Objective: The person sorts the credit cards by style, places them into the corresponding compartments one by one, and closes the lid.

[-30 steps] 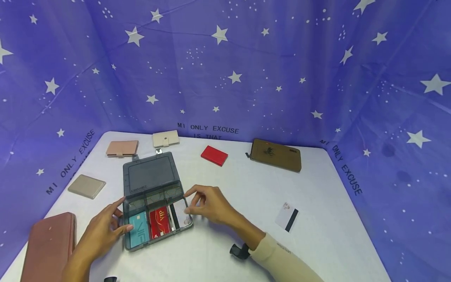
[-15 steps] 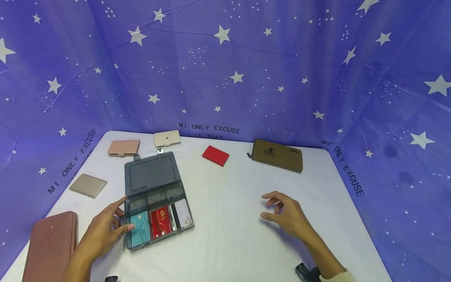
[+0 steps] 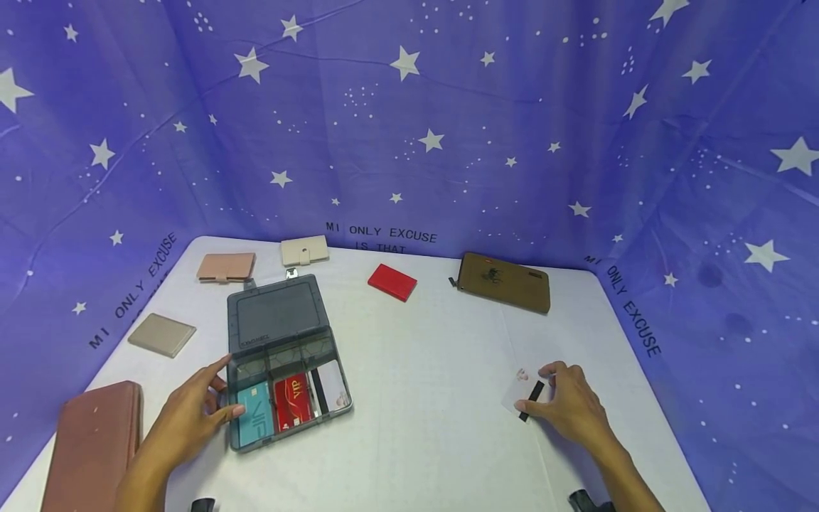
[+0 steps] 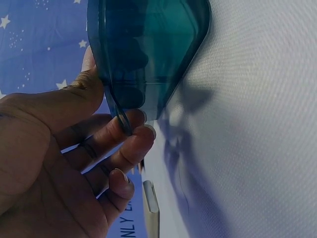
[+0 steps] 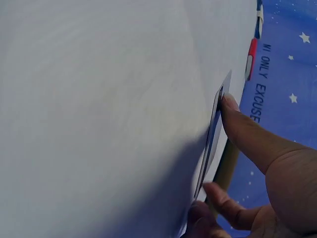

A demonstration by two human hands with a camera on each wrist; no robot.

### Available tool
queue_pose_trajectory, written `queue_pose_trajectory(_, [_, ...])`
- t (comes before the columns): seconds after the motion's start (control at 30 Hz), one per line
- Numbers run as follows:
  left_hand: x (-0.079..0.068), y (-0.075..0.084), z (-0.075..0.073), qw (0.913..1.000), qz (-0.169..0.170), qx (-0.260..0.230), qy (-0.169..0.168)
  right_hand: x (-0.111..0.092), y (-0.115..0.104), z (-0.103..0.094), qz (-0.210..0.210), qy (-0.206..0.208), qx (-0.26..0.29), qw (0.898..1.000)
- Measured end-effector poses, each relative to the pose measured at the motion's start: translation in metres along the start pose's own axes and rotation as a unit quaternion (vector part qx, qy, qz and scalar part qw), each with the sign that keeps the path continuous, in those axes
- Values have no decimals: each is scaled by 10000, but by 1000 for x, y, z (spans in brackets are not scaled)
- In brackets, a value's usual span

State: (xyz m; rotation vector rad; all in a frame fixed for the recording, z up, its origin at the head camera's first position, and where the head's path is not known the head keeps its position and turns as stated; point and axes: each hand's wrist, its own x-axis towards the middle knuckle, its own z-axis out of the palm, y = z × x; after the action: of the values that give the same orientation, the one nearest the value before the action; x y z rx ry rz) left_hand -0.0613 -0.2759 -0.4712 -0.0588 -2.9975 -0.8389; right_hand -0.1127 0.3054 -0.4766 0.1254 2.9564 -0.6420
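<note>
A grey translucent organizer box (image 3: 278, 313) lies with its lid folded back. Its front compartments hold a teal card (image 3: 254, 414), a red VIP card (image 3: 293, 402) and a white card with a black stripe (image 3: 333, 387). My left hand (image 3: 182, 419) grips the box's left wall, thumb over the rim and fingertips outside; the left wrist view shows the wall (image 4: 168, 44) between them. To the right, my right hand (image 3: 576, 407) holds another white, black-striped card (image 3: 515, 390) by its edges, close over the table. In the right wrist view the thumb presses one end of this card (image 5: 214, 130).
Around the box lie a beige card holder (image 3: 162, 335), a pink wallet (image 3: 226, 267), a cream wallet (image 3: 304, 250) and a large brown wallet (image 3: 92, 448). Farther back are a red card case (image 3: 392, 282) and an olive zip pouch (image 3: 504, 283). A starry curtain (image 3: 358, 142) encloses the table.
My right hand has left the box's right front compartment, moved right across the table and taken hold of the card lying there. My left hand has stayed on the box.
</note>
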Motion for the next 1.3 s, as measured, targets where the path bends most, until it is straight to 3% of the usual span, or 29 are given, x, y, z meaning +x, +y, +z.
queue_pose_trajectory(0.13, [1, 0, 1, 10000, 24, -32, -5, 4, -8, 6, -174, -53, 175, 9997])
queue_pose_trajectory(0.27, [0, -1, 1, 10000, -19, -25, -39, 9, -20, 14, -657, -113, 549, 9963])
queue_pose_trajectory(0.37, [0, -2, 1, 10000, -46, -17, -60, 14, -33, 20, -1033, -205, 1000, 9894])
queue_pose_trajectory(0.5, [0, -2, 0, 10000, -61, -16, -70, 19, -60, 29, -1153, -398, 1688, 9781])
queue_pose_trajectory(0.6, [1, -2, 0, 10000, -52, -33, -61, 22, -85, 35, -1252, -569, 2169, 9664])
queue_pose_trajectory(0.8, [1, -2, 0, 10000, -62, -17, -48, 28, -140, 50, -1657, -995, 3053, 9324])
queue_pose_trajectory(1.07, [3, -2, 1, 10000, -63, -37, -42, 31, -217, 67, -2078, -1284, 3584, 9010])
queue_pose_trajectory(1.23, [3, -2, 1, 9999, -119, -49, -70, 32, -251, 81, -2430, -1074, 3491, 8986])
queue_pose_trajectory(1.3, [2, -3, 1, 9999, -132, -47, -77, 33, -259, 88, -2618, -872, 3180, 9070])
